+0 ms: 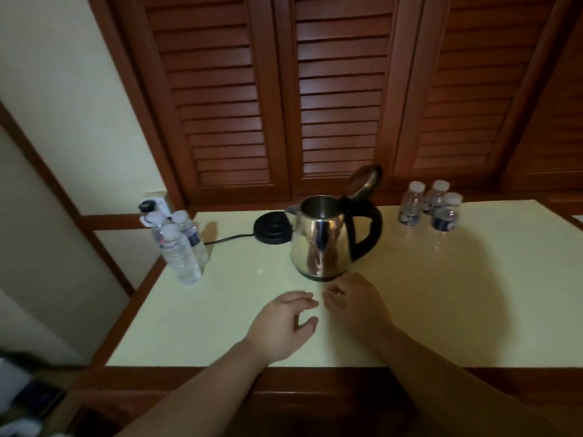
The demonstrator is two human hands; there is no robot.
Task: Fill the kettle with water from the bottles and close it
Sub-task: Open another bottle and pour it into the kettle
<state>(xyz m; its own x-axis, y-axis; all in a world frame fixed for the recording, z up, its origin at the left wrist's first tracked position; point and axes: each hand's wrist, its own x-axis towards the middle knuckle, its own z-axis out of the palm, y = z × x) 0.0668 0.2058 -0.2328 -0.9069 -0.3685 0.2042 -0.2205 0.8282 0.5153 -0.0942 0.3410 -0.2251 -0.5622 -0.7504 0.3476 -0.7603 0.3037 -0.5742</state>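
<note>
Both forearms reach forward from the lower edge of the view, bare to the wrist, and angle inward so the two hands nearly meet. The left hand [285, 326] is palm down, its fingers loosely bent and pointing toward the right hand, the thumb held a little apart below them; its grip holds nothing. The right hand [353, 302] sits just ahead of and beside it, back of the hand up, fingers curled loosely under and toward the left hand's fingertips; its grip holds nothing too. A narrow gap separates the two sets of fingertips.
</note>
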